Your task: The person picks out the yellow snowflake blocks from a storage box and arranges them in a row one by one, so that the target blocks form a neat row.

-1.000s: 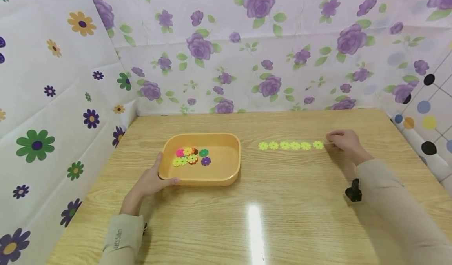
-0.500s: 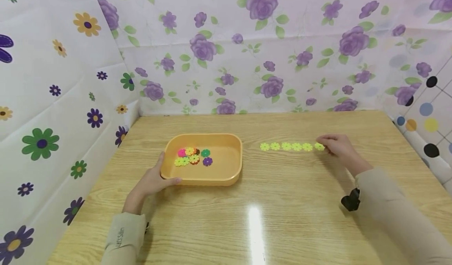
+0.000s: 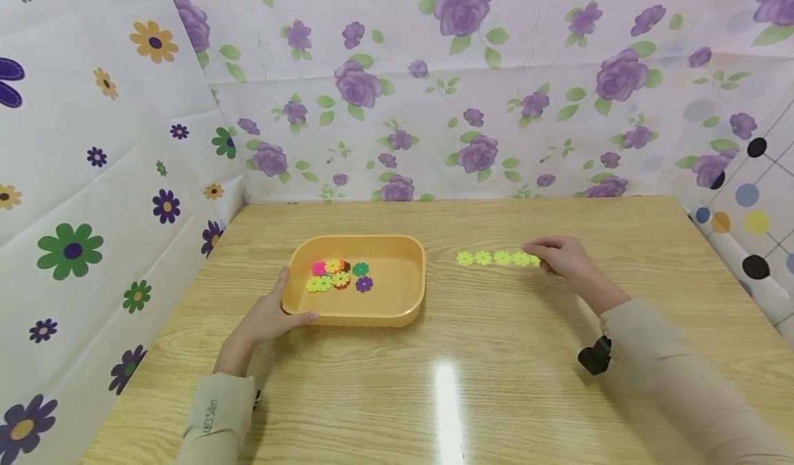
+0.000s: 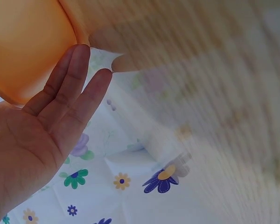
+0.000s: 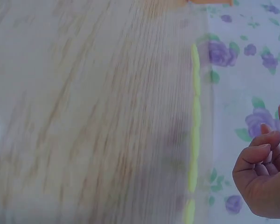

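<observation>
My left hand (image 3: 263,324) rests against the left end of a yellow-orange plastic basket (image 3: 397,315), its thumb along the front wall. In the left wrist view its fingers (image 4: 79,102) lie fairly straight along the basket's outside (image 4: 32,42). Inside the basket lie several flower-shaped plastic discs in pink, orange, yellow, green and purple. Several yellow-green flower discs (image 3: 482,257) form a straight row on the table. Over the row's right end is my right hand (image 3: 561,258), hiding part of it. In the right wrist view that hand's fingers are loosely curled, with nothing visible between them.
The wooden table (image 3: 509,382) carries a bright light reflection near its front. Purple-flowered cloth (image 3: 422,107) hangs behind it, and another flowered cloth (image 3: 93,176) hangs at the left. A black wrist camera (image 3: 595,356) hangs below the right sleeve.
My right hand has moved left from beyond the row's right end to over its last discs, covering them. The left hand has stayed at the basket, and the view has shifted slightly.
</observation>
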Motion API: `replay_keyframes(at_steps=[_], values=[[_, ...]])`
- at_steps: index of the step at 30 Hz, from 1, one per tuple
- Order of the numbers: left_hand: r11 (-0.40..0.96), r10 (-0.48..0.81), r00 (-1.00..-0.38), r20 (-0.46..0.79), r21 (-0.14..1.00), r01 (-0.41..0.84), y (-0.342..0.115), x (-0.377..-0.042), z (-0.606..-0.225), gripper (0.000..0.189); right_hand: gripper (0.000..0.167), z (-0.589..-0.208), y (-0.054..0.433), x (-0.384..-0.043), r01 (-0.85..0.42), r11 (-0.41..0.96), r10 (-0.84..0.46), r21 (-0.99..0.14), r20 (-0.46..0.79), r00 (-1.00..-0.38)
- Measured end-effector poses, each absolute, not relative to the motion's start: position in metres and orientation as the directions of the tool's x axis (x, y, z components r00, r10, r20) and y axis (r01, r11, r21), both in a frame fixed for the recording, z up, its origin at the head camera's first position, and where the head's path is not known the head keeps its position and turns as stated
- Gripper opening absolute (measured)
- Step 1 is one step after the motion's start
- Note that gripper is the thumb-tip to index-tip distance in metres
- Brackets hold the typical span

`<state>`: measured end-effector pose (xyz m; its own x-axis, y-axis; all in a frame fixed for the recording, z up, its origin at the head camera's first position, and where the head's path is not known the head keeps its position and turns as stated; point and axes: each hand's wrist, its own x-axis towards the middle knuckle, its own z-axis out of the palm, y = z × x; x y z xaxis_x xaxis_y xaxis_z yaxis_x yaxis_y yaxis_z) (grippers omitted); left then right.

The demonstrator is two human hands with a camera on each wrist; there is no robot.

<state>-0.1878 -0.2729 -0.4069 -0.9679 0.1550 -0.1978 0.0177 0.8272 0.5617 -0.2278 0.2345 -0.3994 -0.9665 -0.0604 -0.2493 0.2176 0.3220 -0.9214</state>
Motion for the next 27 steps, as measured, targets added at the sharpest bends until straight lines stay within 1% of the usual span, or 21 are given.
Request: replay_keyframes(at_steps=[4,8,13,22,27], values=[[0.825,0.157,-0.967,-0.199,0.566,0.017,-0.274,-0.188,-0.407,0.118,0.046,-0.398,0.22,-0.229,0.208,0.299,-0.079,-0.931,-0.241,-0.967],[0.821,0.157,-0.968,-0.197,0.571,0.016,-0.274,-0.188,-0.406,0.119,0.051,-0.398,0.208,-0.231,0.172,0.291,-0.108,-0.941,-0.211,-0.972],[0.814,0.156,-0.968,-0.197,0.581,0.013,-0.274,-0.188,-0.407,0.119,0.052,-0.394,0.192,-0.232,0.15,0.262,-0.138,-0.953,-0.191,-0.972],[0.82,0.147,-0.969,-0.2,0.572,0.006,-0.274,-0.188,-0.406,0.118,0.044,-0.388,0.158,-0.233,0.087,0.224,-0.192,-0.971,-0.131,-0.973],[0.822,0.143,-0.968,-0.205,0.57,0.0,-0.274,-0.188,-0.407,0.118,0.04,-0.384,0.141,-0.233,0.063,0.238,-0.204,-0.969,-0.113,-0.973]])
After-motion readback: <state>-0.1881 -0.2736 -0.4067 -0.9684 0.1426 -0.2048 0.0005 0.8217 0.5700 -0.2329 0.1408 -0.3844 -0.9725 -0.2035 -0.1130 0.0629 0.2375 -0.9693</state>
